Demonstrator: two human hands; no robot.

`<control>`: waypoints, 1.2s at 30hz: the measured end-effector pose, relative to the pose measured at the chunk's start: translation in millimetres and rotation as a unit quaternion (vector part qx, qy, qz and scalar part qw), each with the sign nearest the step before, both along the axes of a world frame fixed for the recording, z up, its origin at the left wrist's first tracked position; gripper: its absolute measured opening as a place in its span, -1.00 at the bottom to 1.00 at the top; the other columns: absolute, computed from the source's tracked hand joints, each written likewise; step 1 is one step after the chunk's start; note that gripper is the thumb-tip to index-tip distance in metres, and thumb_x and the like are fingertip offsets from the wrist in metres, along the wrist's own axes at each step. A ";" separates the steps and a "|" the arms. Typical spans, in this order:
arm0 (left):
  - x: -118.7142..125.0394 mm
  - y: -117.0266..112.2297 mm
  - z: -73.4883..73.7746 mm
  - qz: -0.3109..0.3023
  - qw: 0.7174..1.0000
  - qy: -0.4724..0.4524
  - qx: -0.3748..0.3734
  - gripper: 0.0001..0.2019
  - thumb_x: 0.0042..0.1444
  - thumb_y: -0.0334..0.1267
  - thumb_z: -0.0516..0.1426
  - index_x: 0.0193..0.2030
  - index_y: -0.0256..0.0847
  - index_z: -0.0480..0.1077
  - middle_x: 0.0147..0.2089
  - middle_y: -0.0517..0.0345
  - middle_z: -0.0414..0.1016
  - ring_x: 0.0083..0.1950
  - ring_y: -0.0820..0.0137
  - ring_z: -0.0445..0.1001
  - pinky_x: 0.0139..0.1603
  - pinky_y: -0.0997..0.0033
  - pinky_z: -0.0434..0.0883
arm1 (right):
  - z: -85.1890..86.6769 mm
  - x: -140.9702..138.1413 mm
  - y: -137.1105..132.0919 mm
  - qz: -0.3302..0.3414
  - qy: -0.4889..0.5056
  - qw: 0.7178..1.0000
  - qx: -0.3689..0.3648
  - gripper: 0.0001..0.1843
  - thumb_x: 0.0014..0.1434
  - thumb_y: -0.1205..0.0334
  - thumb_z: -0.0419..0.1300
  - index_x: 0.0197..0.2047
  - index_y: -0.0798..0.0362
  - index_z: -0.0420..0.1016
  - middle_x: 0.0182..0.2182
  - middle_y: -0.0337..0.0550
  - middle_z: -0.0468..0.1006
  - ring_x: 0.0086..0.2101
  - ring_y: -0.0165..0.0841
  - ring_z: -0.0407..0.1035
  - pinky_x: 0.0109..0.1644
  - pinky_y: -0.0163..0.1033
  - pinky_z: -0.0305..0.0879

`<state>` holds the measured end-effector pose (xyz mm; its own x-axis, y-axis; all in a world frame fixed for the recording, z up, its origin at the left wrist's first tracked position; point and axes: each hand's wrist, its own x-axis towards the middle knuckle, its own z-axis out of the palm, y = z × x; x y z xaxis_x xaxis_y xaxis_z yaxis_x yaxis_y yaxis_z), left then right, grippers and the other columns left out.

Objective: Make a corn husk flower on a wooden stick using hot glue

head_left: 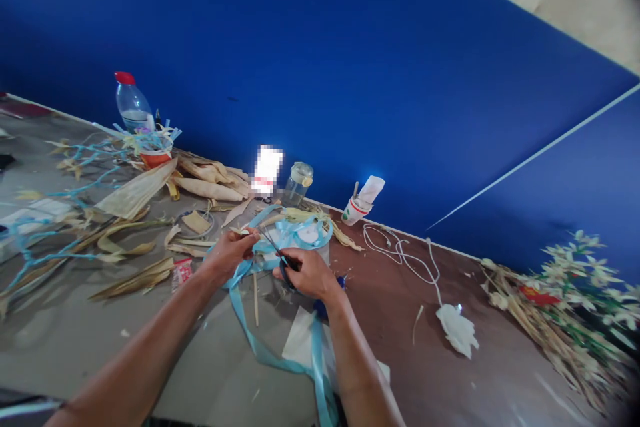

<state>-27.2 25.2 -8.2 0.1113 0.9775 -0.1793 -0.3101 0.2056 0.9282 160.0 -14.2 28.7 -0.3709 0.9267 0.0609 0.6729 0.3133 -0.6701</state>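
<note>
My right hand (307, 273) is closed on dark-handled scissors (280, 253), their blades pointing up and left toward my left hand. My left hand (233, 252) is pinched just beside the blade tips. A small pale bit shows at its fingertips, too small to name. Light blue ribbon (245, 320) runs from near my hands down to the table's front edge, passing under my right forearm. Behind the scissors stands a round white tub (323, 253) with more blue ribbon and pale strips of husk on top. A thin stick (256, 300) lies below my hands.
Dried corn husks (210, 188) and blue-wrapped stems (30, 257) cover the left. A red-capped bottle (134, 103), glass jar (299, 181), lit screen (267, 170) and paper cup (354, 211) line the blue partition (320, 67). A white cable (400, 253) and flower bundle (580, 293) lie right.
</note>
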 end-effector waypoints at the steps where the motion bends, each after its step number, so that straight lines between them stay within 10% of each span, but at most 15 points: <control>1: 0.0 0.0 0.1 -0.003 1.000 0.005 0.001 -0.71 -0.21 -0.13 0.28 -0.51 -0.26 0.31 -0.66 0.40 0.12 -0.67 0.61 0.09 -0.61 0.55 0.09 | 0.4 -0.3 -0.1 0.003 -0.006 1.000 0.002 -0.74 0.04 0.09 0.18 -0.24 0.02 0.55 -0.54 -0.30 0.42 -0.51 -0.46 0.19 -0.44 -0.40 0.03; 36: -5.3 3.6 -5.5 -0.012 0.991 0.129 0.027 -0.72 -0.19 -0.15 0.23 -0.71 -0.27 0.29 -0.76 0.32 0.12 -0.70 0.59 0.06 -0.66 0.53 0.00 | 5.0 -0.7 -2.6 0.027 -0.027 0.999 -0.007 -0.82 0.05 0.21 0.18 -0.27 0.01 0.54 -0.49 -0.29 0.50 -0.46 -0.43 0.30 -0.42 -0.41 0.03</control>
